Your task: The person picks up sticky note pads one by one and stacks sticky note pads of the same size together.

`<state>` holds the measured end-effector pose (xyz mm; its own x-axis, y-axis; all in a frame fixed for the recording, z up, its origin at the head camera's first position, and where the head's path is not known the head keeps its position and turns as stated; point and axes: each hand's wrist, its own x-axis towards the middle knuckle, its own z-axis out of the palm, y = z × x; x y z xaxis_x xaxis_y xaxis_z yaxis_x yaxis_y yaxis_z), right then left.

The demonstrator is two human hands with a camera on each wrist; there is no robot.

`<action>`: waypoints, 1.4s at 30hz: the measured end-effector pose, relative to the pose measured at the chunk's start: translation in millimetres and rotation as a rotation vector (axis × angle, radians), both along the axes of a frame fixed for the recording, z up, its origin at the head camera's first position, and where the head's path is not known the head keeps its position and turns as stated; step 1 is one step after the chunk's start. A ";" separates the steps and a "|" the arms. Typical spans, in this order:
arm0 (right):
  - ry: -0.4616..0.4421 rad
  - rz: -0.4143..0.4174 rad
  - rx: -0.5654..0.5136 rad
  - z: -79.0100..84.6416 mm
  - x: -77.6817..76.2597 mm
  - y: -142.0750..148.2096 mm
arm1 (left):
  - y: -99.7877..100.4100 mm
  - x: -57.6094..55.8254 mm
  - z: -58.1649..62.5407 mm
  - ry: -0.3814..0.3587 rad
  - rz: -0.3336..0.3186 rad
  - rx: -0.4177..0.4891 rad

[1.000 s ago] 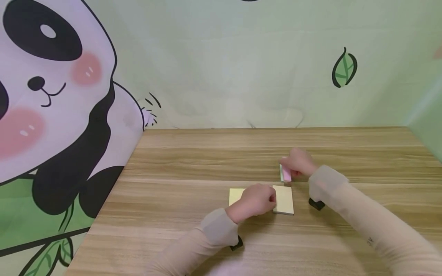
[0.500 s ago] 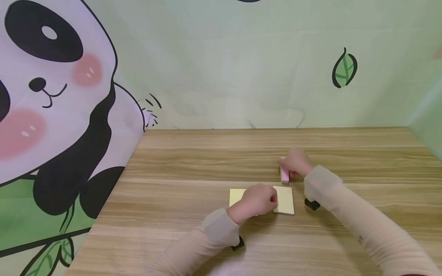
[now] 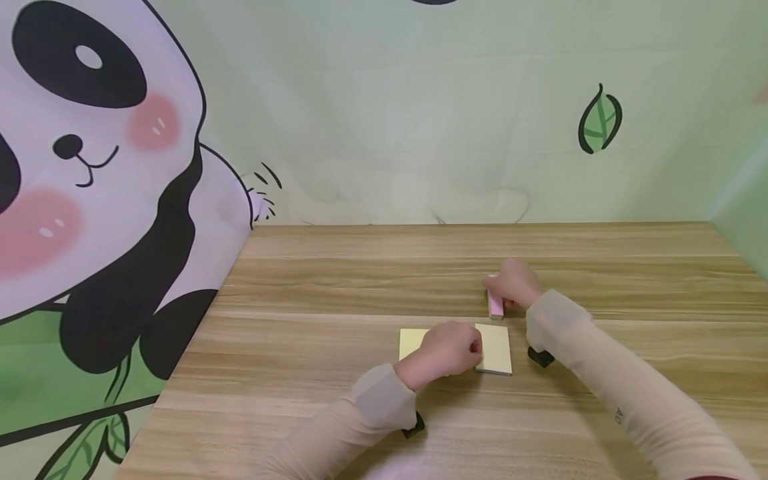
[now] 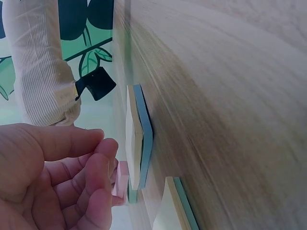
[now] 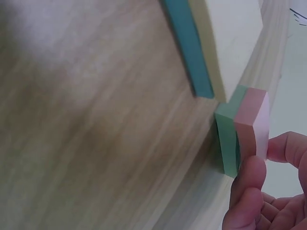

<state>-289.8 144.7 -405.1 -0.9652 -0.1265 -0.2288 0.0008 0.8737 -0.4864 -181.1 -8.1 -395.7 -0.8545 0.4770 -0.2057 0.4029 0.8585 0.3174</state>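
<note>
A narrow pink sticky note pad [image 5: 252,120] lies on a green pad [image 5: 229,139] of similar size. My right hand [image 3: 515,281] pinches the pink pad between thumb and fingers at its far end. Closer to me, two square pads sit side by side: a yellow one [image 3: 411,340] on the left and a cream one [image 3: 495,350] on the right. The cream pad tops a blue pad [image 4: 146,139]. My left hand [image 3: 450,347] is over the gap between the squares, partly covering both. Its fingers are loosely curled, thumb near the index fingertip, with nothing visible in them.
The pads are on a wood-grain table [image 3: 300,373]. A pale green backdrop [image 3: 384,120] with a printed panda [image 3: 120,220] rises behind and to the left. Dark wrist cameras [image 3: 540,357] hang under both sleeves.
My right hand has shifted slightly left, bringing the pink pad over the green one, whose left edge showed before. My left hand has stayed in place.
</note>
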 end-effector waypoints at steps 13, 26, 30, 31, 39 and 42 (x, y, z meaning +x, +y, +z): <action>-0.038 -0.010 0.019 0.9 -2.1 4.0 | 1.3 -9.5 -0.3 0.002 0.010 0.042; -0.160 -0.021 -0.159 5.5 0.2 19.3 | 6.8 -47.5 -0.2 -0.077 0.163 0.262; -0.211 -0.036 -0.217 3.9 1.5 20.2 | 10.0 -56.9 -4.8 -0.146 0.260 0.334; -0.226 -0.041 -0.232 3.3 1.7 20.3 | 10.8 -59.0 -6.6 -0.149 0.274 0.342; -0.350 -0.057 -0.318 0.2 6.1 22.7 | 14.0 -68.3 -18.5 -0.168 0.280 0.372; -0.399 -0.045 -0.338 0.0 9.1 23.0 | 15.8 -68.9 -20.3 -0.170 0.277 0.378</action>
<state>-280.8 167.7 -405.1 -0.8173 -0.2171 -0.5337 0.2778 0.6630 -0.6951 -250.0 7.7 -416.0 -0.9290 0.3050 -0.2094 0.0915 0.7378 0.6688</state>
